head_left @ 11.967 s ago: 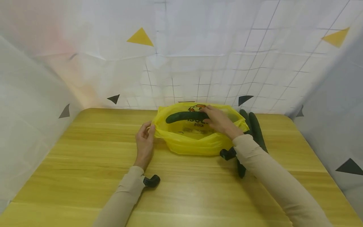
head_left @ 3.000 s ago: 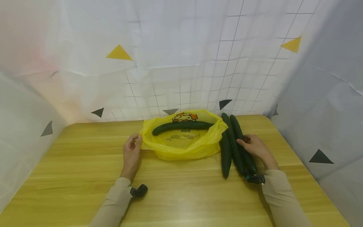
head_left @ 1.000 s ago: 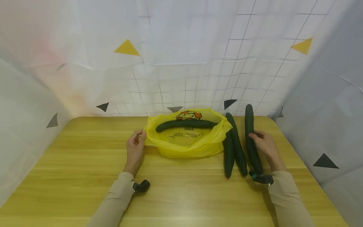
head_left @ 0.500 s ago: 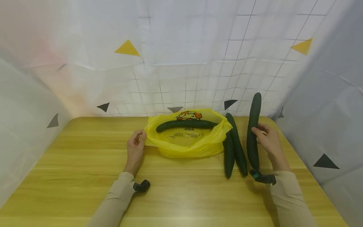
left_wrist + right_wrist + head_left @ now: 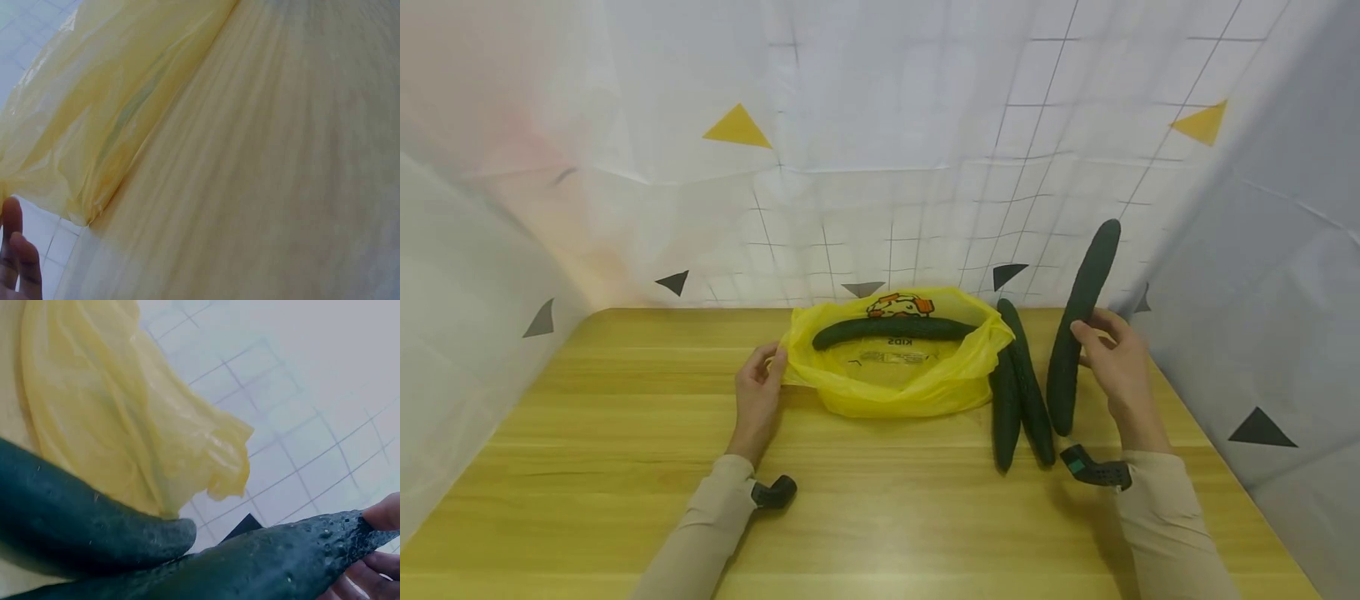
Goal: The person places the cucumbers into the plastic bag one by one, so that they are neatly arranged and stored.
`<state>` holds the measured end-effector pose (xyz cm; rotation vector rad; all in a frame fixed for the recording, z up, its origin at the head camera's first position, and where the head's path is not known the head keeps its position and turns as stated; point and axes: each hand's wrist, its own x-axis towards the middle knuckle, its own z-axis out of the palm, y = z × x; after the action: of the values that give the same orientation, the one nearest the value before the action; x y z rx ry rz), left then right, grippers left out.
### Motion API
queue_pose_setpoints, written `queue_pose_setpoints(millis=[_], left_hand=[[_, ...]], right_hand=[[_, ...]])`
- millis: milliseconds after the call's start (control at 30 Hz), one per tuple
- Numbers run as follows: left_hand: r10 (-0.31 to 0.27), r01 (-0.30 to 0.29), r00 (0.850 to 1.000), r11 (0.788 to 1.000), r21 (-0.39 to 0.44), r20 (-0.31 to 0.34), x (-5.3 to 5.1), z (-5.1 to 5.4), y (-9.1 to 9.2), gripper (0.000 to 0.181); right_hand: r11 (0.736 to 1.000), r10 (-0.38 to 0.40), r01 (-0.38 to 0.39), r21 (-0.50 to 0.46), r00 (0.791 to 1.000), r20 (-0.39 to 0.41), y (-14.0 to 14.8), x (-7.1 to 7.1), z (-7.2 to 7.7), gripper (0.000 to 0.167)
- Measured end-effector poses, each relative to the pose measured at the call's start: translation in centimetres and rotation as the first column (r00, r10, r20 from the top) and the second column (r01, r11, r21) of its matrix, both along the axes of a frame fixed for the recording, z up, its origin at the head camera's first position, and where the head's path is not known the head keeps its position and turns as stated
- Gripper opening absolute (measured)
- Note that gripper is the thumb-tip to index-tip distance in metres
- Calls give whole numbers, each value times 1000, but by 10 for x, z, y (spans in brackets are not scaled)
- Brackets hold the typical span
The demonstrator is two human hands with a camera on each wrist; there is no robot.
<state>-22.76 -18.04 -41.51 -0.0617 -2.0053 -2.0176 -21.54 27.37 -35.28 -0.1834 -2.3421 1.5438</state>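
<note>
A: In the head view, what is each hand doing?
B: The left hand (image 5: 757,387) pinches the left edge of a yellow plastic bag (image 5: 910,398). The right hand (image 5: 1116,362) grips a green cucumber (image 5: 1084,325) between thumb and fingers, to the right of the bag, its far end tilted up and leaning right.
A: And the others?
B: One bagged cucumber (image 5: 887,330) lies crosswise inside the open mouth. An outer cucumber (image 5: 1027,387) and a shorter-looking cucumber (image 5: 1005,408) lie side by side on the wooden surface (image 5: 880,508), between the bag and the right hand.
A: The left wrist view?
B: Fingertips at the lower left, by a gathered corner of the bag; the thumb is out of sight there.
A: The right wrist view?
B: Thumb above, fingers below the green cucumber. Another one's rounded tip shows near the bag, before a white gridded backdrop (image 5: 300,437).
</note>
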Motion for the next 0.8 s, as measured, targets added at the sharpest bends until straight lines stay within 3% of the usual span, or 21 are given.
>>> queue_pose_setpoints(millis=[133, 400, 800], left_hand=[[-3, 3, 1000, 1000, -6, 4, 0, 0, 0, 25], [-2, 2, 1000, 1000, -8, -6, -1, 0, 0, 25], [2, -2, 1000, 1000, -17, -4, -1, -2, 0, 27]], right_hand=[[996, -2, -2, -88, 999, -51, -5, 0, 6, 50], [985, -21, 3, -175, 995, -102, -20, 0, 21, 47], [952, 0, -68, -298, 975, -223, -32, -1, 33, 46]])
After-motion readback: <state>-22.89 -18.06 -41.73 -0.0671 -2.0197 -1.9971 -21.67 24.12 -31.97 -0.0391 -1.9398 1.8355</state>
